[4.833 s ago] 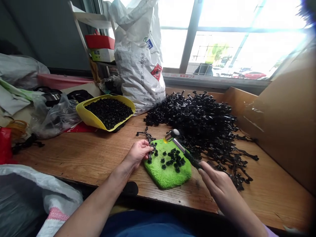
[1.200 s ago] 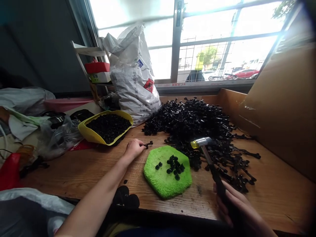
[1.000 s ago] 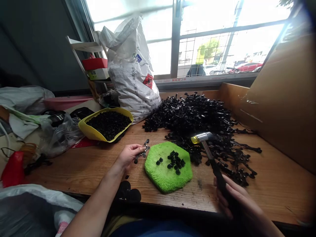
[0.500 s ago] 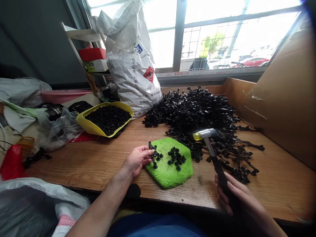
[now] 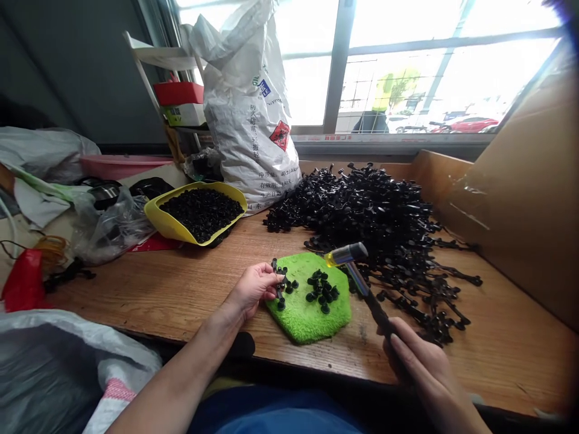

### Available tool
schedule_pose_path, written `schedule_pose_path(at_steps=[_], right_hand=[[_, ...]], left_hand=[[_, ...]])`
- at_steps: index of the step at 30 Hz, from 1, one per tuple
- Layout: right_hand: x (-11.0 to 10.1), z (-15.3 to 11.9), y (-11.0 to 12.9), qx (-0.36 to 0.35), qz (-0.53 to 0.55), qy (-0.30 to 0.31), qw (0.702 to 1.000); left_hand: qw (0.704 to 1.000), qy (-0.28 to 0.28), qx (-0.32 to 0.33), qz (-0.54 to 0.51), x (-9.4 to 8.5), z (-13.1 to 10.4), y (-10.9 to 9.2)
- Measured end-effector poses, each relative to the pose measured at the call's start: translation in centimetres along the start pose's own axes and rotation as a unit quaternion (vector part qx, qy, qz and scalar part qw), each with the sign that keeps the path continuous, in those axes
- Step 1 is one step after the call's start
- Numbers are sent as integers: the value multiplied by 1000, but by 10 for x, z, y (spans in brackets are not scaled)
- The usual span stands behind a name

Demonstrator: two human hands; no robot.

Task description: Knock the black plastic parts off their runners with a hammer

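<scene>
My left hand pinches a black plastic part with round ends at the left edge of a green fuzzy pad. Several small black round-headed pieces lie loose on the pad, some close to my left fingertips. Wrapped round the black handle of a mallet is my right hand. The mallet's head has a yellow face and a dark face. It is raised over the pad's right side, apart from the pieces below.
A big heap of black parts covers the table's back right. A yellow scoop full of small black pieces stands at back left, beside a white sack. A cardboard sheet rises at right. An open woven bag sits front left.
My right hand has brought the mallet leftward, so its head now hangs over the pad's right part. The left hand keeps its pinch in nearly the same place. The view has shifted slightly.
</scene>
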State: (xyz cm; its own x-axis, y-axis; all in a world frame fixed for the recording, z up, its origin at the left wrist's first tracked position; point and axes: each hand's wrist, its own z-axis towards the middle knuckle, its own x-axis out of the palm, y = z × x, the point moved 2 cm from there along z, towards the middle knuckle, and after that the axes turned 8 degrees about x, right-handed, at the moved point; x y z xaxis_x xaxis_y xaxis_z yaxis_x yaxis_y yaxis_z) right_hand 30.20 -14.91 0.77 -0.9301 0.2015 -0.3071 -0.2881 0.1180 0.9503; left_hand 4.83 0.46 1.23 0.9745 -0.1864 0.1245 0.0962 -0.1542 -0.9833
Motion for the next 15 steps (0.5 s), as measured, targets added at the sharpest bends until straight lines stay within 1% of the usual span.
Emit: schedule_pose_path(at_steps=[2, 4, 6, 8, 9, 12, 13, 15], right_hand=[[4, 5, 11, -53, -60, -7, 997], [10, 12, 19, -90, -139, 23, 986], [15, 19, 24, -104, -222, 68, 967], [16, 21, 29, -109, -267, 91, 953], [15, 20, 32, -113, -266, 84, 954], [11, 17, 36, -123, -230, 34, 965], [11, 17, 35, -120, -238, 26, 963], [13, 17, 32, -108, -299, 48, 947]], left_hand=[[1000, -3, 5, 3, 0, 1, 1], [1000, -1, 10, 6, 0, 3, 2], [1000, 5, 16, 5, 0, 4, 3], [1000, 7, 22, 4, -1, 4, 4], [1000, 9, 25, 4, -1, 4, 4], [999, 14, 28, 7, 0, 4, 3], [1000, 12, 28, 7, 0, 4, 2], [1000, 5, 26, 8, 0, 4, 2]])
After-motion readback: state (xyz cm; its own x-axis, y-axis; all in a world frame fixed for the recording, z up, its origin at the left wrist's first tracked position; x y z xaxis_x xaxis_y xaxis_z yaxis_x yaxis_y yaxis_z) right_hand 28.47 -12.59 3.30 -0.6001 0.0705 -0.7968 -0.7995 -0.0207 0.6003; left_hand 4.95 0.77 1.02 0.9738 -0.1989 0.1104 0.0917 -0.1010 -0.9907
